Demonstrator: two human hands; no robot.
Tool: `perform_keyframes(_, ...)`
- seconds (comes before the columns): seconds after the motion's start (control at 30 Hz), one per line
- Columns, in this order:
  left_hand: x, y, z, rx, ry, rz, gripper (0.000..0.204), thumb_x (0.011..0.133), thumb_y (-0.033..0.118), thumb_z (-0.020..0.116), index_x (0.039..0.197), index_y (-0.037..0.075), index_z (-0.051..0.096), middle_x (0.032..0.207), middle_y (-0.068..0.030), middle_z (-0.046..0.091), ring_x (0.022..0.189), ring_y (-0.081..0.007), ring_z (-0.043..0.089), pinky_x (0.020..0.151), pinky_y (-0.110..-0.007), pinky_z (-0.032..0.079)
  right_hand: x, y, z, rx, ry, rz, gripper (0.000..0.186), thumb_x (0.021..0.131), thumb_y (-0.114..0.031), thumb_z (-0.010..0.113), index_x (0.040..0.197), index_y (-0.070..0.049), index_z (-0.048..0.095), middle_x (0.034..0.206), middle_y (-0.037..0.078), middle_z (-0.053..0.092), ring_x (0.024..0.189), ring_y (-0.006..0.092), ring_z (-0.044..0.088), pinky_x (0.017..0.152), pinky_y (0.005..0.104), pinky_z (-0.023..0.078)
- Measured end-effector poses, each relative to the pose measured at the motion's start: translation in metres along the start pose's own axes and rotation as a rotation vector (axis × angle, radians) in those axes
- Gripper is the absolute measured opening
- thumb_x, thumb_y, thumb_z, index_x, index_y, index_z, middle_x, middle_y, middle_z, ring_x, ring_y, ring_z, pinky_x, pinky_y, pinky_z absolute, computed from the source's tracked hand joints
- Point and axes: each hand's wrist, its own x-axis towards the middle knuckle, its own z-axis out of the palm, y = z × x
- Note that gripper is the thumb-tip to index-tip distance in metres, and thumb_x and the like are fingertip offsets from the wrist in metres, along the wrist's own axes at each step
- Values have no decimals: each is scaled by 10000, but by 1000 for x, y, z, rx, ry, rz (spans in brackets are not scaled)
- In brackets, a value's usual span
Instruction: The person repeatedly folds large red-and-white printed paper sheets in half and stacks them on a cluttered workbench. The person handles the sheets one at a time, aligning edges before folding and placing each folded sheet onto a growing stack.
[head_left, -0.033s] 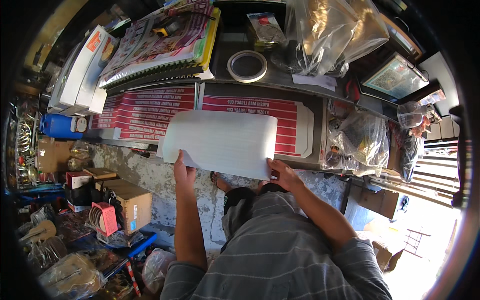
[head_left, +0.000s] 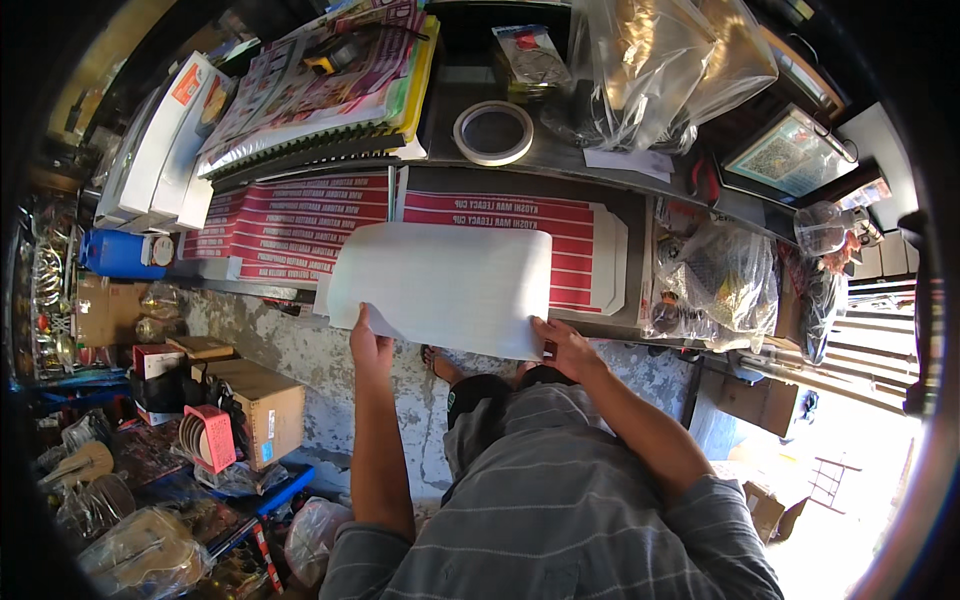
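A large white sheet is held out in front of me, above the near edge of the bench; its far edge bends over. My left hand pinches the near left corner, thumb on top, the other fingers hidden underneath. At the near right corner my right hand grips the sheet between thumb and fingers. Under and beyond it lie red-and-white printed strips, one stack at the left and another sheet of them at the right, partly covered by the white sheet.
On the upper shelf are a tape roll, a pile of printed sheets with a tape measure, and clear plastic bags. White boxes stand at the left. A wooden box and bagged goods crowd the lower left.
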Motion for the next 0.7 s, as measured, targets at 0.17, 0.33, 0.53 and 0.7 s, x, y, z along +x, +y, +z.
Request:
perform_keyframes(0.17,-3,-32,-19,139,208,-123,376,1138,313,645,1476,169,567,1252,-25,612,1123,-198,603,1003,-436,523,5,-11,5,-10,177,-133,393,1033,-317,780,1319,-60,700,1102,77,735,961,170,719,829,370,598)
perform_keyframes(0.33,-16,-54,-10,-129,-53,-71,441,1089,199,712,1500,157,561,1400,-61,654,1280,-251,647,1071,-516,574,-28,-33,-22,-3,256,-325,430,1023,-238,779,1357,19,690,1213,106,752,1061,195,724,930,357,586)
perform_keyframes(0.53,-50,-88,13,43,-320,-113,238,1070,200,744,1286,135,670,1237,-15,723,1130,-199,699,926,-422,616,-104,-63,-76,118,252,-399,420,1131,-329,625,1427,-38,558,1192,91,726,1046,180,706,886,373,585)
perform_keyframes(0.7,-64,-116,47,218,-16,82,168,1070,215,754,1189,148,656,1185,-13,696,1160,-205,668,884,-492,594,-68,-46,-86,-39,515,-430,498,1144,-319,613,1537,-108,389,1270,129,674,1162,237,664,915,428,584)
